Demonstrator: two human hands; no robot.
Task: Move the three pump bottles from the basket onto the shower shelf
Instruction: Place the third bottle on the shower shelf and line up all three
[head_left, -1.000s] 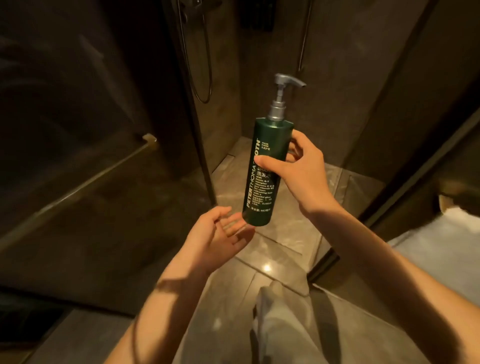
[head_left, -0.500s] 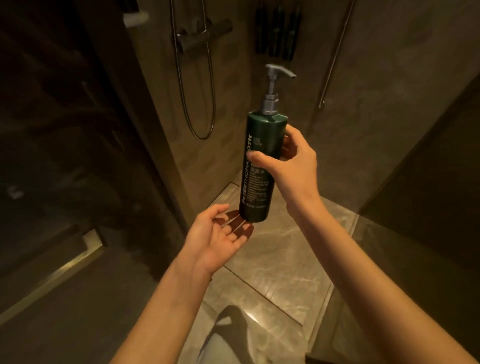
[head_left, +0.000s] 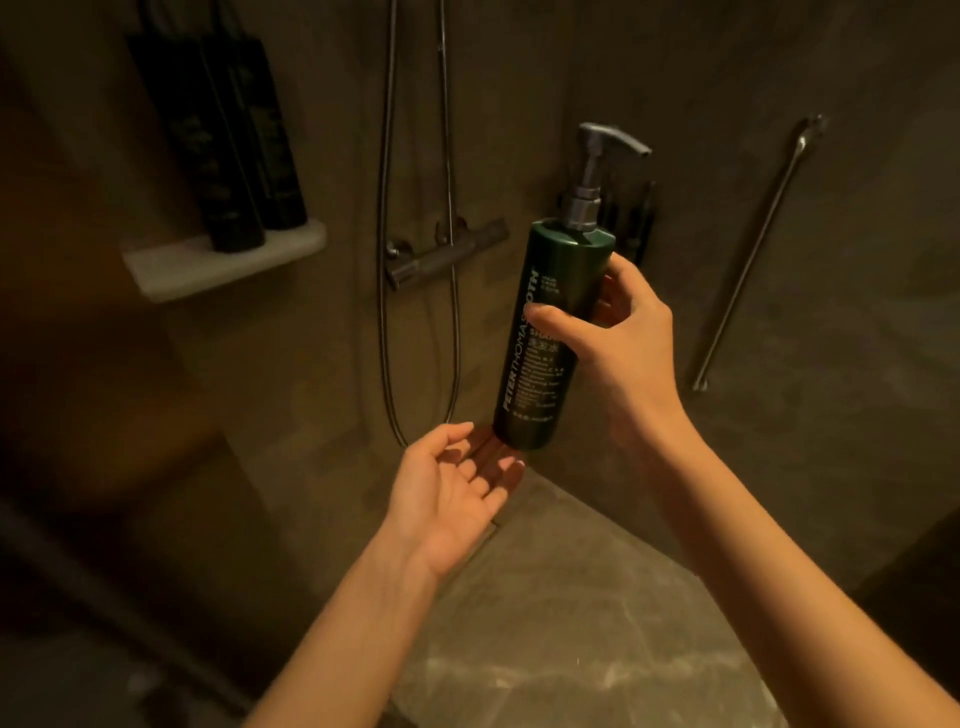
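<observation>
A person's two bare arms reach into a dim, stone-tiled shower. The right hand (head_left: 618, 332) wraps around the middle of a dark green pump bottle (head_left: 548, 338), thumb across the printed label and fingers curled behind it, holding it nearly upright with the grey pump head on top and the spout pointing right. Gripping at mid-body probably keeps the tall bottle balanced and clear of the pump. The left hand (head_left: 452, 493) is open, palm up and empty, fingers spread just under the bottle's base, as though ready to catch or steady it. Whether the fingertips touch the base cannot be told. High on the left wall, well apart from the held bottle, a pale shower shelf (head_left: 171, 265) already carries two dark bottles (head_left: 228, 140) standing close together toward its right half, leaving bare space at the left. Judging from this, the held bottle is likely the third and last. The basket is not in view.
</observation>
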